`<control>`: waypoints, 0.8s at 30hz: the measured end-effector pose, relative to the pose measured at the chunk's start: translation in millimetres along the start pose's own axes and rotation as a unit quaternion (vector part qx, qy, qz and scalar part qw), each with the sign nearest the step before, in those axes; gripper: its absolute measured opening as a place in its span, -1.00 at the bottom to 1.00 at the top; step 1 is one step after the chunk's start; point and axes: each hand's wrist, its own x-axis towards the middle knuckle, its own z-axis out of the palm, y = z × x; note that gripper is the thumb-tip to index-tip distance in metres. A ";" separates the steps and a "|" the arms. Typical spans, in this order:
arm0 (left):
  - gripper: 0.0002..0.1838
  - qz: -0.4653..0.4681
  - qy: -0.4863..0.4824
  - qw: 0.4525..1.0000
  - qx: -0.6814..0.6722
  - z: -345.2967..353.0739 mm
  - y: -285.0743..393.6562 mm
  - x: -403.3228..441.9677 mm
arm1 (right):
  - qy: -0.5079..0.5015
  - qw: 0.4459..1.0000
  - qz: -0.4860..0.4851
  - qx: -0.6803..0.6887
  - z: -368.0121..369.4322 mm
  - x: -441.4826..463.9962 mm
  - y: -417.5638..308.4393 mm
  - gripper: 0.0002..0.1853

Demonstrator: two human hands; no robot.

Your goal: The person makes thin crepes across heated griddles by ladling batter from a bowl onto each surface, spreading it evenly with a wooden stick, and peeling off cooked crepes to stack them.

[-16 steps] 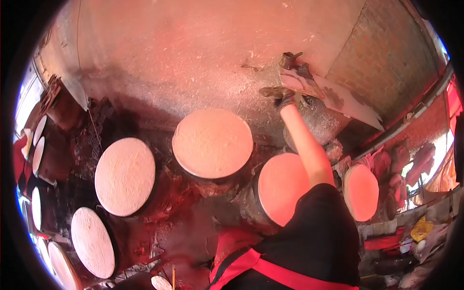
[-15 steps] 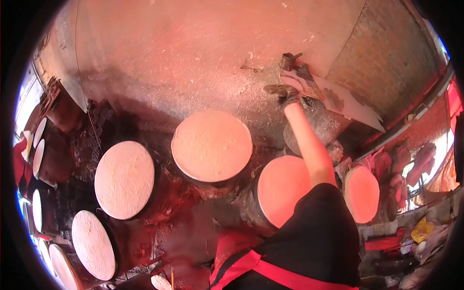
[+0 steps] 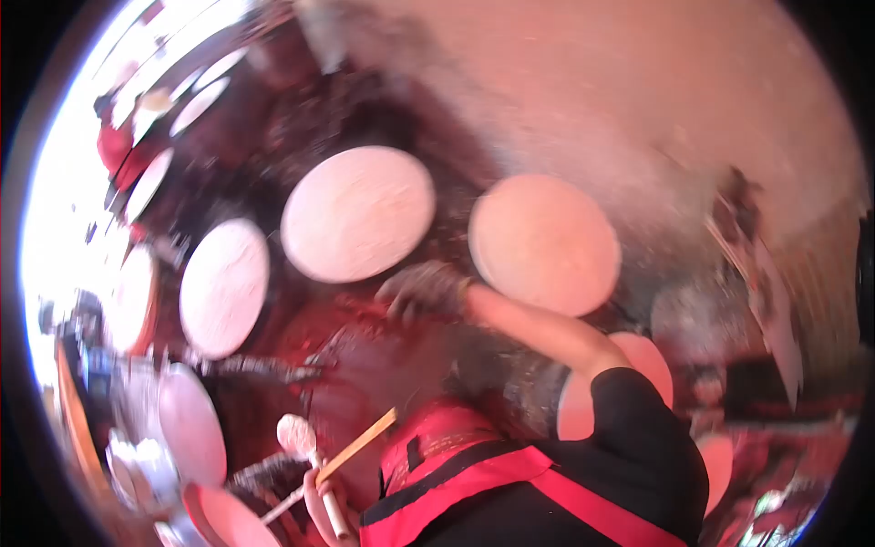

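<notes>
My right hand [image 3: 421,290], in a dark glove, reaches across the dark floor just below two round griddles. Its fingers hang loosely apart, slightly blurred, with nothing visible in them. Above it lies a pale sheet of batter or flatbread [image 3: 358,214] on one griddle; another pale sheet [image 3: 545,244] lies to the right, above my forearm. At the bottom, my left hand [image 3: 321,509] is closed around the handle of a batter-coated ladle [image 3: 295,436]. A wooden stick [image 3: 360,444] crosses the ladle's handle and appears held in the same hand.
Several more griddles with pale sheets stand around, one on the left [image 3: 224,287] and one partly behind my arm [image 3: 643,365]. A large tub [image 3: 193,428] and a red-rimmed basin [image 3: 208,515] are at lower left. A board [image 3: 775,314] leans at right. A person in red [image 3: 117,150] is far left.
The view has swung left. My right hand has come away from the board by the wall to a spot below the griddles. My left hand, with the ladle and stick, is now visible.
</notes>
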 end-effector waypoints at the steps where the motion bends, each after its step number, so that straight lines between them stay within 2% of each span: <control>1: -0.79 0.057 0.021 0.998 0.000 -0.9 2.5 -11.4 | -0.165 0.982 0.069 -0.056 58.4 46.5 13.7 -0.71; 2: -0.83 0.115 0.124 0.985 0.021 -25.9 24.1 -9.0 | -0.264 0.945 0.107 -0.159 128.9 58.9 9.8 -0.68; 3: -0.83 0.136 0.105 0.984 0.044 -28.2 29.9 -21.4 | -0.392 0.839 0.008 -0.376 189.7 55.5 11.0 -0.65; 4: -0.81 0.185 0.108 0.976 0.040 -60.9 43.2 -29.2 | -0.475 0.686 -0.142 -0.533 250.2 51.8 12.2 -0.61; 5: -0.83 0.164 0.103 0.980 0.048 -63.5 53.6 -38.4 | -0.486 0.623 -0.194 -0.581 287.8 43.0 25.6 -0.60; 6: -0.78 0.264 0.099 0.944 0.173 -75.1 59.1 -45.3 | -0.480 0.728 -0.148 -0.467 327.3 54.1 72.4 -0.61; 7: -0.72 0.264 0.098 0.958 0.047 -68.7 72.7 -61.0 | -0.467 0.809 -0.079 -0.347 363.8 66.9 121.0 -0.62; 8: -0.69 0.313 0.127 0.938 0.073 -112.9 101.4 -62.5 | -0.448 0.756 -0.309 -0.363 385.8 77.7 128.1 -0.67; 9: -0.62 0.300 0.065 0.949 -0.071 -107.7 116.5 -81.2 | -0.455 0.755 -0.230 -0.413 412.3 87.2 120.0 -0.70; 10: -0.58 0.315 0.085 0.945 0.014 -138.0 149.0 -97.0 | -0.457 0.743 -0.153 -0.465 438.1 97.1 111.6 -0.69; 11: -0.55 0.354 0.095 0.930 -0.018 -135.8 138.7 -130.3 | -0.394 0.785 -0.214 -0.427 426.5 87.1 157.1 -0.43; 12: -0.57 0.367 0.097 0.925 -0.021 -154.3 167.8 -157.2 | -0.364 0.784 -0.200 -0.461 445.0 88.7 148.3 -0.46; 13: -0.62 0.407 0.080 0.910 -0.014 -188.4 215.6 -162.8 | -0.346 0.808 -0.179 -0.442 462.5 115.3 163.7 -0.48; 14: -0.67 0.471 0.204 0.856 0.058 -217.6 252.4 -162.5 | -0.326 0.831 -0.160 -0.420 480.5 142.5 178.1 -0.48; 15: -0.72 0.517 0.324 0.782 0.130 -243.6 288.8 -161.4 | -0.312 0.819 -0.161 -0.454 497.5 162.3 188.9 -0.51; 16: -0.75 0.559 0.434 0.660 0.251 -282.7 334.0 -157.2 | -0.306 0.812 -0.196 -0.456 511.2 186.5 214.1 -0.54; 17: -0.78 0.564 0.533 0.516 0.363 -321.0 372.2 -156.1 | -0.310 0.789 -0.212 -0.486 529.2 205.8 233.3 -0.55; 19: -0.72 0.548 0.521 0.429 0.495 -373.1 451.2 -164.7 | -0.312 0.736 -0.240 -0.551 574.6 247.6 265.9 -0.56; 20: -0.68 0.511 0.509 0.371 0.585 -384.9 480.9 -175.2 | -0.329 0.693 -0.232 -0.598 593.2 261.1 280.5 -0.52; 21: -0.65 0.479 0.489 0.302 0.664 -394.3 510.6 -186.7 | -0.344 0.686 -0.214 -0.605 616.6 266.9 284.9 -0.50; 23: -0.63 0.343 0.419 0.149 0.827 -412.6 550.5 -205.2 | -0.373 0.669 -0.177 -0.619 661.7 277.7 292.8 -0.46; 24: -0.62 0.266 0.369 0.065 0.888 -420.6 563.7 -210.9 | -0.379 0.675 -0.226 -0.592 687.3 282.1 292.8 -0.42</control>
